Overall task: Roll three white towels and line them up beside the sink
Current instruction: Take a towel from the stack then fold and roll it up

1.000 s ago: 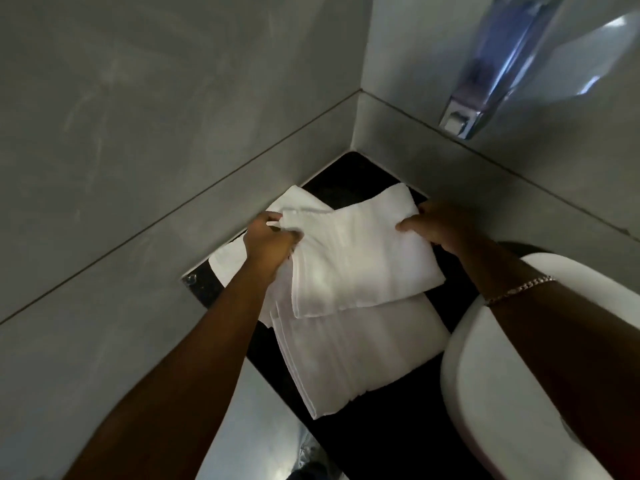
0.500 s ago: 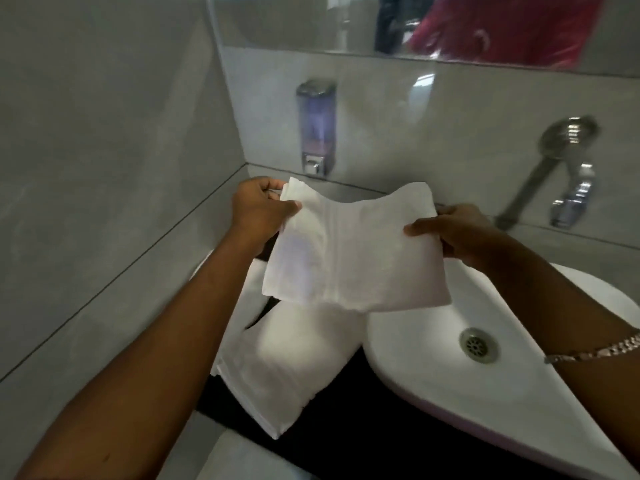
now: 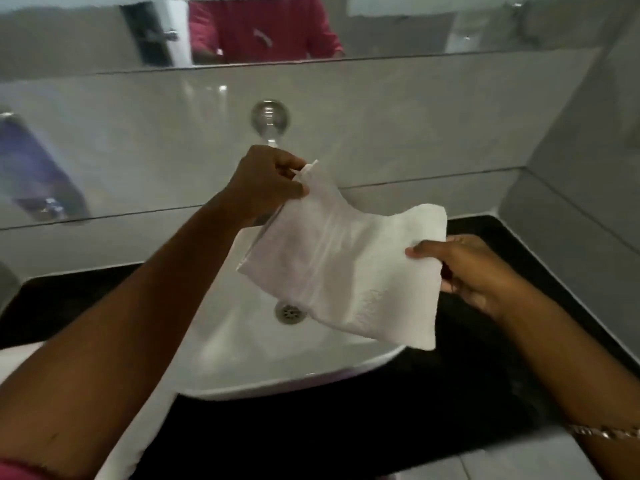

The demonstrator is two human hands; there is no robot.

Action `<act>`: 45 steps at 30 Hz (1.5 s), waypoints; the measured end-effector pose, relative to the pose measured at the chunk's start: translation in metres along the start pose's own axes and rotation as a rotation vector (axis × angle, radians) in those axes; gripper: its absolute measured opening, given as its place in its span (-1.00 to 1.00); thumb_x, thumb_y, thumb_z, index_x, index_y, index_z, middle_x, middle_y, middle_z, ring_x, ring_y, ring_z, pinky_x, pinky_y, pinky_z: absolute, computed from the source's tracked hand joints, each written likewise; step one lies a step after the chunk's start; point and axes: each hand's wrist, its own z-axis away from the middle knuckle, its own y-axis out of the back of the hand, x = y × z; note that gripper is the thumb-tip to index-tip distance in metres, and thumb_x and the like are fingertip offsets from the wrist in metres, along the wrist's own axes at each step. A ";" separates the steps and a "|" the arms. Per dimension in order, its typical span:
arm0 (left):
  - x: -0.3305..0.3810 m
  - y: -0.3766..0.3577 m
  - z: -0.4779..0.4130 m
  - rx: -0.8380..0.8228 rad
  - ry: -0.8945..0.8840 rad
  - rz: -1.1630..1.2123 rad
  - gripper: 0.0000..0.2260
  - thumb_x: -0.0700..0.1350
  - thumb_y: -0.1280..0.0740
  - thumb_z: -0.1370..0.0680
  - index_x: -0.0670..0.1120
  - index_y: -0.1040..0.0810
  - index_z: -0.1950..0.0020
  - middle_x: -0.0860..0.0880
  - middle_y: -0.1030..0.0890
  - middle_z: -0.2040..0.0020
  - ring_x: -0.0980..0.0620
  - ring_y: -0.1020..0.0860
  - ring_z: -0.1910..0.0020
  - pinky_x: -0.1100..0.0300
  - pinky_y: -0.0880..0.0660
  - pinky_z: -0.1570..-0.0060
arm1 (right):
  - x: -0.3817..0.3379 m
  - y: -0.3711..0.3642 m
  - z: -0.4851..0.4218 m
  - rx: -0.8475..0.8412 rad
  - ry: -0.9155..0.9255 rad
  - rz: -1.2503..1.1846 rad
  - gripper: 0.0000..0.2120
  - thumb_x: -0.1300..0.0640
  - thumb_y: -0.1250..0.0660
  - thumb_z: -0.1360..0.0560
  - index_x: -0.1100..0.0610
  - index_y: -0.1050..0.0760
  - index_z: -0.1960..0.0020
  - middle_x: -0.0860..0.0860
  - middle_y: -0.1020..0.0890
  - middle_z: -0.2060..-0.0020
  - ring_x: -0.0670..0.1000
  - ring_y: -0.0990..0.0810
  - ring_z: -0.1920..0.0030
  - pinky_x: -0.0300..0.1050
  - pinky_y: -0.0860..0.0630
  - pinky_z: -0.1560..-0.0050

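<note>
A folded white towel (image 3: 349,268) hangs in the air over the white sink (image 3: 242,355). My left hand (image 3: 268,183) pinches its upper left corner, up near the wall tap. My right hand (image 3: 467,271) grips the towel's right edge, lower and over the black counter (image 3: 502,341) to the right of the sink. The towel slopes down from left to right and covers part of the basin beside the drain (image 3: 289,311). A strip of another white towel (image 3: 17,362) shows at the left edge, mostly hidden by my left forearm.
A chrome wall tap (image 3: 270,121) sits above the sink, behind my left hand. A purple soap dispenser (image 3: 34,174) hangs on the left wall. A mirror (image 3: 263,29) runs along the top. Grey tiled walls close in the right corner of the counter.
I lifted the top towel off the stack at the left of the sink and carried it rightward over the basin. The view swung right with it; the stack is now nearly out of sight.
</note>
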 end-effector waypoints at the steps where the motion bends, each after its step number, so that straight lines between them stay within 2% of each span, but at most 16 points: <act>1: 0.011 -0.023 -0.008 -0.045 -0.020 -0.012 -0.67 -0.30 -0.46 -0.31 -0.16 -0.65 -0.06 -0.16 -0.70 0.11 -0.10 -0.67 0.12 -0.03 -0.61 -0.02 | 0.010 0.019 0.005 0.025 -0.013 -0.014 -0.73 0.26 -0.48 -0.33 0.30 -0.60 -0.01 0.18 -0.71 0.08 0.07 -0.71 0.15 -0.01 -0.61 0.06; 7: 0.064 -0.177 -0.051 -0.206 -0.149 -0.171 -0.68 -0.30 -0.45 -0.32 -0.10 -0.68 -0.05 -0.05 -0.68 0.15 0.03 -0.62 0.16 0.17 -0.58 0.04 | 0.086 0.114 0.031 0.213 -0.120 -0.270 -0.77 0.27 -0.46 -0.35 0.22 -0.61 -0.02 0.11 -0.73 0.12 0.08 -0.71 0.11 0.04 -0.63 0.08; 10: 0.077 -0.254 -0.063 -0.303 -0.272 -0.335 -0.69 -0.32 -0.36 -0.37 -0.10 -0.66 -0.07 -0.07 -0.68 0.04 0.05 -0.58 0.11 0.24 -0.48 0.07 | 0.124 0.136 0.031 0.286 -0.221 -0.468 -0.81 0.30 -0.44 -0.37 0.23 -0.61 0.01 0.08 -0.72 0.24 0.00 -0.69 0.27 -0.06 -0.64 0.23; 14: 0.060 -0.341 -0.051 -0.466 -0.246 -0.379 -0.57 -0.38 -0.26 -0.37 -0.03 -0.59 -0.15 -0.08 -0.63 -0.13 -0.04 -0.57 -0.12 0.13 -0.52 -0.10 | 0.172 0.139 0.024 0.281 -0.378 -0.626 -0.92 0.31 -0.41 -0.41 0.22 -0.57 0.10 0.01 -0.64 0.47 -0.09 -0.59 0.50 -0.20 -0.55 0.44; 16: 0.049 -0.370 -0.027 -0.482 -0.219 -0.325 -0.53 -0.40 -0.24 -0.42 -0.05 -0.52 -0.26 -0.11 -0.59 -0.21 -0.06 -0.54 -0.21 0.06 -0.49 -0.22 | 0.194 0.135 0.021 0.276 -0.428 -0.699 -0.81 0.33 -0.39 -0.42 0.25 -0.58 -0.03 0.10 -0.70 0.26 0.03 -0.68 0.28 -0.08 -0.62 0.27; 19: 0.035 -0.388 0.032 -0.511 -0.234 -0.279 -0.59 -0.29 -0.28 -0.49 -0.07 -0.46 -0.33 -0.09 -0.51 -0.30 -0.03 -0.44 -0.31 0.07 -0.39 -0.33 | 0.217 0.132 0.027 0.282 -0.503 -0.804 -0.78 0.35 -0.36 -0.43 0.19 -0.54 -0.06 0.19 -0.67 0.06 0.20 -0.63 0.00 0.10 -0.59 0.01; 24: -0.013 -0.362 0.144 -0.604 -0.448 -0.357 -0.67 -0.03 -0.26 -0.41 -0.03 -0.52 -0.15 -0.04 -0.57 -0.04 -0.04 -0.50 -0.02 0.04 -0.47 0.03 | 0.242 0.133 0.040 0.245 -0.602 -0.884 -0.71 0.28 -0.27 -0.51 0.29 -0.50 -0.22 0.25 -0.65 0.02 0.18 -0.64 0.05 0.00 -0.65 0.13; 28: -0.053 -0.361 0.177 -0.753 -0.449 -0.476 -0.59 -0.01 -0.35 -0.36 -0.04 -0.44 -0.19 -0.04 -0.50 -0.03 -0.03 -0.46 0.01 0.07 -0.46 0.12 | 0.247 0.143 0.048 0.218 -0.672 -0.902 -0.68 0.28 -0.31 -0.49 0.32 -0.49 -0.23 0.30 -0.65 -0.05 0.20 -0.65 -0.06 0.01 -0.63 -0.02; 31: -0.065 -0.371 0.175 -0.715 -0.461 -0.516 -0.67 -0.10 -0.49 -0.31 -0.10 -0.50 -0.01 -0.08 -0.53 0.07 -0.07 -0.50 0.12 0.07 -0.48 0.28 | 0.246 0.146 0.060 0.305 -0.575 -0.537 -0.79 0.34 -0.34 -0.45 0.33 -0.52 -0.08 0.28 -0.69 0.12 0.14 -0.71 0.17 -0.01 -0.66 0.09; 33: -0.067 -0.373 0.169 -0.695 -0.428 -0.471 -0.79 -0.18 -0.46 -0.35 -0.18 -0.55 0.07 -0.15 -0.55 0.10 -0.13 -0.52 0.14 0.06 -0.49 0.31 | 0.247 0.148 0.066 0.487 -0.266 0.062 -0.80 0.34 -0.41 -0.39 0.21 -0.49 0.03 0.20 -0.68 0.17 0.06 -0.67 0.24 0.08 -0.64 0.09; 35: -0.062 -0.372 0.162 -0.673 -0.347 -0.389 -0.84 -0.26 -0.35 -0.40 -0.23 -0.57 0.04 -0.19 -0.57 0.06 -0.17 -0.52 0.06 0.01 -0.52 0.20 | 0.254 0.153 0.065 0.470 0.201 0.583 -0.64 0.30 -0.48 -0.31 0.12 -0.46 -0.04 0.08 -0.62 0.01 0.03 -0.60 0.02 0.08 -0.57 -0.05; 37: -0.056 -0.370 0.153 -0.667 -0.232 -0.373 -0.77 -0.31 -0.29 -0.41 -0.21 -0.57 -0.05 -0.18 -0.59 -0.03 -0.15 -0.51 -0.03 0.01 -0.51 0.02 | 0.261 0.160 0.053 0.284 0.402 0.871 -0.46 0.22 -0.49 -0.29 0.10 -0.42 -0.22 0.07 -0.53 -0.23 0.08 -0.45 -0.28 0.10 -0.37 -0.31; 39: -0.052 -0.370 0.142 -0.691 -0.125 -0.342 -0.75 -0.30 -0.28 -0.41 -0.16 -0.57 -0.05 -0.15 -0.62 -0.03 -0.12 -0.54 -0.02 0.07 -0.51 0.00 | 0.260 0.168 0.038 0.153 0.391 1.003 -0.46 0.16 -0.44 -0.33 0.05 -0.39 -0.28 0.04 -0.53 -0.27 0.08 -0.42 -0.34 0.18 -0.20 -0.41; 41: -0.052 -0.370 0.132 -0.717 -0.022 -0.276 -0.77 -0.30 -0.30 -0.41 -0.07 -0.54 -0.01 -0.13 -0.64 0.02 -0.10 -0.57 0.04 0.07 -0.54 0.06 | 0.256 0.176 0.023 0.065 0.383 1.001 -0.61 0.13 -0.36 -0.40 0.05 -0.44 -0.22 0.03 -0.63 -0.11 0.08 -0.57 -0.16 0.15 -0.29 -0.37; 43: -0.053 -0.370 0.123 -0.734 0.120 -0.171 -0.77 -0.28 -0.30 -0.44 0.02 -0.43 0.02 -0.10 -0.63 0.08 -0.07 -0.58 0.11 0.07 -0.55 0.15 | 0.248 0.184 0.011 -0.008 0.317 0.903 -0.75 0.08 -0.31 -0.47 0.07 -0.48 -0.15 0.05 -0.67 0.06 0.07 -0.64 0.07 0.03 -0.52 -0.11; 45: -0.049 -0.369 0.118 -0.711 0.193 -0.105 -0.76 -0.27 -0.30 -0.46 0.02 -0.34 0.04 -0.10 -0.62 0.13 -0.08 -0.57 0.15 0.12 -0.51 0.23 | 0.243 0.188 0.000 -0.038 0.260 0.863 -0.80 0.04 -0.28 -0.51 0.06 -0.47 -0.12 0.07 -0.67 0.14 0.06 -0.64 0.17 0.02 -0.58 0.09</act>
